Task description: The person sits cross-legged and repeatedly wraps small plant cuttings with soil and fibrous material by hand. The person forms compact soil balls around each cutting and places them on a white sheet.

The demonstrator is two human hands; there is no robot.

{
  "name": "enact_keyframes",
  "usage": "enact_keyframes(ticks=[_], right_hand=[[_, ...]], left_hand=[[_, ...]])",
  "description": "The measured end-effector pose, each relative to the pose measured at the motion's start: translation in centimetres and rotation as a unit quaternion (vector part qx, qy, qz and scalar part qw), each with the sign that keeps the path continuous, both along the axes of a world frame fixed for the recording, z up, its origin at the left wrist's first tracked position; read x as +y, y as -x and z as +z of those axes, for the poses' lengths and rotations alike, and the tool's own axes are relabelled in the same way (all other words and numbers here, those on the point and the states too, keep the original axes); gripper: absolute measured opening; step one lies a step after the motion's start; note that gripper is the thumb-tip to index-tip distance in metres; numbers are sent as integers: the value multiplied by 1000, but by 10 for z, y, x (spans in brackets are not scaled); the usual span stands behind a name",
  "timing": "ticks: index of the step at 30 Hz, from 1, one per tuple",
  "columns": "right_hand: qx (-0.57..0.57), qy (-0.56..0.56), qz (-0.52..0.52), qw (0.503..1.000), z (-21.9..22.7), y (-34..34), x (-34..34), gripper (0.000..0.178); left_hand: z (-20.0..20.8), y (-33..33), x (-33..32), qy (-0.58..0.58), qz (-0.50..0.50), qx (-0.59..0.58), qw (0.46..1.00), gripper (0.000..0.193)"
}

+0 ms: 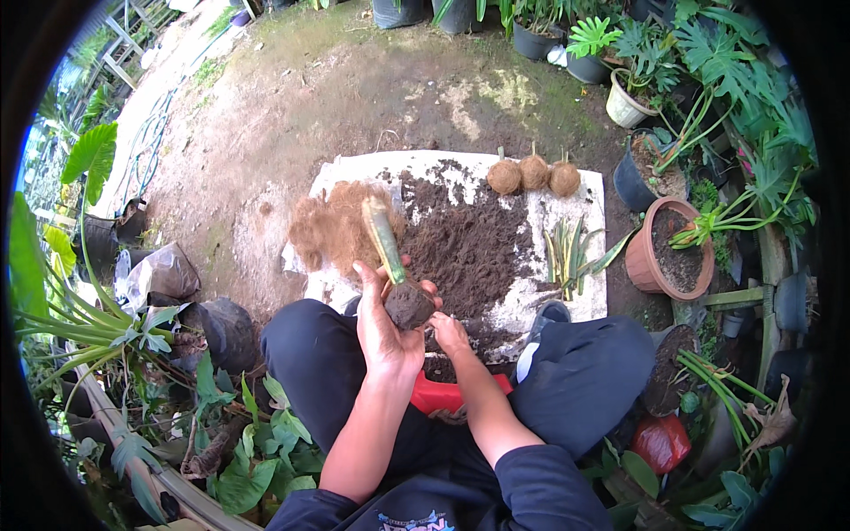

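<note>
My left hand (386,338) cradles a dark ball of soil (410,307) in its palm, fingers curled round it. A green leaf cutting (384,243) with pale edges stands up out of the ball, tilted to the left. Close by the ball's right side, my right hand (450,334) is pinched, and what lies between its fingertips is too small to make out. Beyond the hands spread a heap of dark loose soil (465,243) and a pile of brown coconut fibre (329,228). Cut leaf pieces (565,257) lie to the right.
A white sheet (350,166) lies under the materials. At its far right edge sit three fibre-wrapped balls (533,173) with short stubs. Something red (436,395) is between my legs. Potted plants, including a terracotta-coloured pot (644,257), line the right; black plant bags (228,334) stand left.
</note>
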State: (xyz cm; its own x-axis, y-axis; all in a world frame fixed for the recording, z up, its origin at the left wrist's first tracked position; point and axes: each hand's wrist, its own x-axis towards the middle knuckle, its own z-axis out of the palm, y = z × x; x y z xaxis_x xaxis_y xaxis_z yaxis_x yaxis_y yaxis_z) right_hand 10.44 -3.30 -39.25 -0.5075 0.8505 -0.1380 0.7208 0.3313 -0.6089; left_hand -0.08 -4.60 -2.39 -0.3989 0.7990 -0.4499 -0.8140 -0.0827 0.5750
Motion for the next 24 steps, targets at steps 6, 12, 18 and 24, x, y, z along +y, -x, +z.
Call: enact_keyframes(ticks=[6, 12, 18, 24], right_hand=[[404, 403, -414, 709, 34, 32, 22, 20], [633, 504, -316, 496, 114, 33, 64, 29], [648, 419, -272, 575, 241, 20, 96, 40], [654, 407, -271, 577, 368, -7, 108, 46]], left_hand=[[-4, -5, 1, -40, -26, -59, 997, 58], [-21, -4, 13, -29, -105, -53, 993, 53], [-26, -4, 15, -27, -50, -10, 998, 72], [-26, -6, 21, -23, -82, -89, 992, 69]])
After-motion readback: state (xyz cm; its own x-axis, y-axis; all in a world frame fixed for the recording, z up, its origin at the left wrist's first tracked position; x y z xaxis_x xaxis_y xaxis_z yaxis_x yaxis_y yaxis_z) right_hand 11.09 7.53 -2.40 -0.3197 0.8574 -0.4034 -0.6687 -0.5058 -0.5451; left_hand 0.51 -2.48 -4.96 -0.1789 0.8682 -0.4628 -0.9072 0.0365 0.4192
